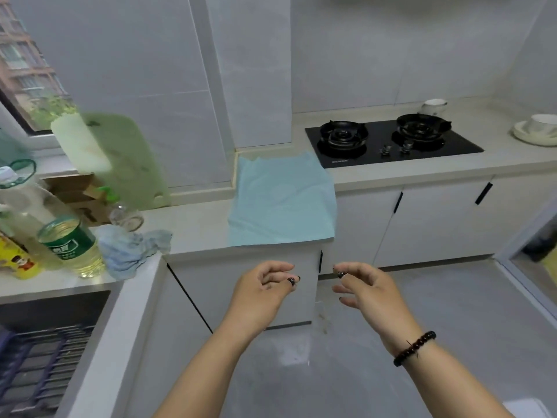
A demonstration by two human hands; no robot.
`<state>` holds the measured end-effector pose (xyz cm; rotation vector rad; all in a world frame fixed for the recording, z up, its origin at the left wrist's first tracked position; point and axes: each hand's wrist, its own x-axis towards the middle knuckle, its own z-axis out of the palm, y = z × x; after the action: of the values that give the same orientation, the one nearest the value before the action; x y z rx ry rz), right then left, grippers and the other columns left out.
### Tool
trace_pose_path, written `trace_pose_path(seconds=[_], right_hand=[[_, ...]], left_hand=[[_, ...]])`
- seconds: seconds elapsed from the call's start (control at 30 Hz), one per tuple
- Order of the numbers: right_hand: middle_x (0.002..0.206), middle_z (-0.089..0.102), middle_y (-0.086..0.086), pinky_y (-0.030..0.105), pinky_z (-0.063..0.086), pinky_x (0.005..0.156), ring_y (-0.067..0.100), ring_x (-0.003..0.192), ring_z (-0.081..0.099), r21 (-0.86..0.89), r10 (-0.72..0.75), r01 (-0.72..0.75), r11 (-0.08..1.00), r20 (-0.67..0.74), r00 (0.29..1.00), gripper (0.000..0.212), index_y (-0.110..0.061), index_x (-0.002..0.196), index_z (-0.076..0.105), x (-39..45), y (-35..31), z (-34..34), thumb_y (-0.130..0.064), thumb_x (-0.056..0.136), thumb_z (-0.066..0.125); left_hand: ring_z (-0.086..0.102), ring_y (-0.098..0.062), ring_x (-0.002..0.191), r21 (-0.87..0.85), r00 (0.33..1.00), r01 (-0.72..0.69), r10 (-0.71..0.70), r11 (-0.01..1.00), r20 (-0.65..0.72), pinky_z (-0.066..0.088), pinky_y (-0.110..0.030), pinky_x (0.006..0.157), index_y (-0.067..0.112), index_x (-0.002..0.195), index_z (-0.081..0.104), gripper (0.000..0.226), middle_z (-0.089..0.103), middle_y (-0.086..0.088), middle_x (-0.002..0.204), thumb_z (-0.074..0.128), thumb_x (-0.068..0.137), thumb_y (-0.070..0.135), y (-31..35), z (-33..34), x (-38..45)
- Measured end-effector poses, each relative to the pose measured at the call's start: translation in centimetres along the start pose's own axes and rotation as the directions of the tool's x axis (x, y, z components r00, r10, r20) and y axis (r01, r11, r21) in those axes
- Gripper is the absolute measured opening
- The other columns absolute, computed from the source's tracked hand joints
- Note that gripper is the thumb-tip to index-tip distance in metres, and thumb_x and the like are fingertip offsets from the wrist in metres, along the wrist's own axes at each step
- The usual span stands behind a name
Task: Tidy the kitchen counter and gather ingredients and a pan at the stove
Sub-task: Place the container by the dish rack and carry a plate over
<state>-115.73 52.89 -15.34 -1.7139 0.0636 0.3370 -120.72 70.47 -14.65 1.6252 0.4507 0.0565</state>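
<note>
While your two hands hang in the air in front of the white cabinet [247, 285], neither one holds anything. Your left hand [261, 292] has its fingers loosely curled and relaxed, the thumb close to the fingertips, with nothing between them. Your right hand [366, 292] looks the same, fingers slack and bent, and a dark bead bracelet [414, 348] sits on that wrist. Both hands are below the counter [196, 224] edge and apart from each other.

On the counter corner just above your hands, a light blue cloth [283, 200] lies spread flat, its near edge reaching the counter's front edge. To its left, a crumpled blue rag [132, 251] lies beside a large oil bottle [72, 245] with a green label. A small clear bottle [125, 215] lies tipped over behind the rag, near a cardboard box [75, 191]. A pale green cutting board [120, 158] leans upright against the wall. A yellow packet [18, 257] is at the far left edge.

The black stove [391, 140] with its two burners is set into the counter to the right, beyond the cloth. A white bowl [432, 106] stands behind it, and a second bowl on plates [539, 128] sits at the far right. A dark rack [39, 363] fills the sink at lower left.
</note>
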Motion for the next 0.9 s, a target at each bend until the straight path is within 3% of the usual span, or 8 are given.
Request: trace_pose_path(seconds=[0.33,0.43,0.7,0.9], right_hand=[[0.104,0.067,0.0,0.031,0.055,0.083,0.018,0.095,0.067,0.045,-0.013,0.019,0.999,-0.14,0.99,0.021,-0.018,0.1,0.068,8.1,-2.4,-3.6,-0.006,0.09,0.054],[0.102,0.067,0.0,0.027,0.054,0.076,0.018,0.094,0.068,0.063,-0.032,0.043,0.997,-0.175,0.984,0.022,-0.018,0.096,0.068,11.5,-3.4,-6.3,-0.004,0.091,0.053],[0.102,0.067,-0.002,0.026,0.056,0.077,0.013,0.088,0.07,0.061,-0.069,0.082,0.995,-0.187,0.98,0.022,-0.018,0.1,0.068,21.7,-6.9,-17.0,-0.006,0.093,0.052],[0.102,0.067,-0.003,0.027,0.057,0.078,0.012,0.088,0.07,0.003,-0.087,0.09,0.996,-0.196,0.977,0.02,-0.019,0.1,0.069,27.9,-8.8,-25.5,-0.008,0.092,0.054]], left_hand=[[0.07,-0.008,0.079,0.031,0.992,-0.051,0.047,0.998,0.12,0.048,-0.012,0.068,0.015,0.098,0.068,0.022,0.075,0.001,0.084,0.058,0.087,-0.002,2.3,4.4,9.2],[0.071,-0.007,0.078,0.031,0.989,-0.075,0.07,0.997,0.134,0.048,-0.011,0.067,0.014,0.098,0.069,0.024,0.076,0.001,0.083,0.056,0.087,-0.004,3.6,7.4,12.1],[0.071,-0.01,0.08,-0.028,0.982,-0.111,0.114,0.993,0.151,0.054,-0.021,0.082,0.015,0.099,0.069,0.024,0.076,0.0,0.085,0.057,0.088,-0.003,8.5,20.4,20.8],[0.071,-0.013,0.081,-0.087,0.982,-0.116,0.128,0.989,0.141,0.053,-0.014,0.074,0.014,0.099,0.068,0.024,0.076,-0.003,0.086,0.056,0.088,-0.004,11.5,29.9,26.1]])
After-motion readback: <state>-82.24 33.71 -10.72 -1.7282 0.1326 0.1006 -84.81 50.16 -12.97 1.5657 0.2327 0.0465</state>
